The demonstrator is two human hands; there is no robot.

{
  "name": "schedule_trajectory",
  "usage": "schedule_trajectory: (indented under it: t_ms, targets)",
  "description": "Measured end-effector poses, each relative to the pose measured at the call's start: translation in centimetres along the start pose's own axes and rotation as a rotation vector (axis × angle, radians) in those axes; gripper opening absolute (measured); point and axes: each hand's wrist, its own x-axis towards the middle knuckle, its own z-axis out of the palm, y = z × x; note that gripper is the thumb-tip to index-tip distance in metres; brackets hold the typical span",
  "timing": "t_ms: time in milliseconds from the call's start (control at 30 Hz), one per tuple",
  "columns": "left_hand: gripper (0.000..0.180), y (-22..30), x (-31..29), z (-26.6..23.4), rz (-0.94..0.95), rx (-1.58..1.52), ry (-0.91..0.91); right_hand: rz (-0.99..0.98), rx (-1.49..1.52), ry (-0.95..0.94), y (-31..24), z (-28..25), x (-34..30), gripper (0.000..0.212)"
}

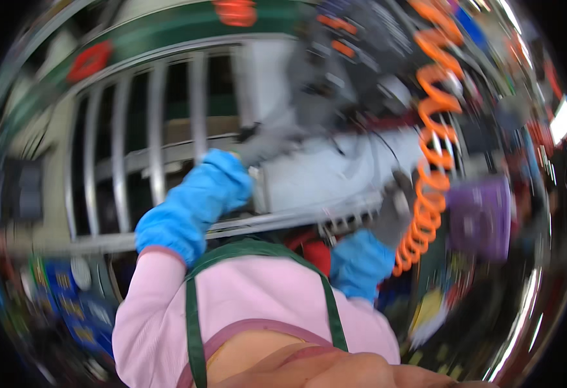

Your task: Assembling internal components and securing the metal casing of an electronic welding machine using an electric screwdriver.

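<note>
Motion smears much of the head view. My left hand point(267, 147), in a grey glove below a blue sleeve cover, reaches over the white work surface point(309, 178) beside the metal rails. Its fingers blur into the grey and dark things around it, so any grip is hidden. My right hand point(390, 216), also grey-gloved, is at the right front of the surface, close to an orange coiled hose point(433, 155). Something dark point(401, 182) shows at its fingers, too blurred to name.
A frame of parallel metal rails point(157, 129) spans the left. Dark grey equipment with orange marks point(354, 64) stands at the far side. A purple bin point(480, 218) is at the right, and blue boxes point(70, 291) lie low at the left.
</note>
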Motion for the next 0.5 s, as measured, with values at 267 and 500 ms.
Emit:
schedule_trajectory:
  t_ms: [267,500]
  targets:
    - [0.045,-4.9,3.8,6.6,-0.139,0.077,0.81,0.516,0.413,-0.5,12.2,-9.1,18.9,0.04]
    - [0.037,-6.3,-13.1,-0.3,0.033,-0.604,1.438,0.652,0.045,-1.014,13.2,2.1,9.9,0.037]
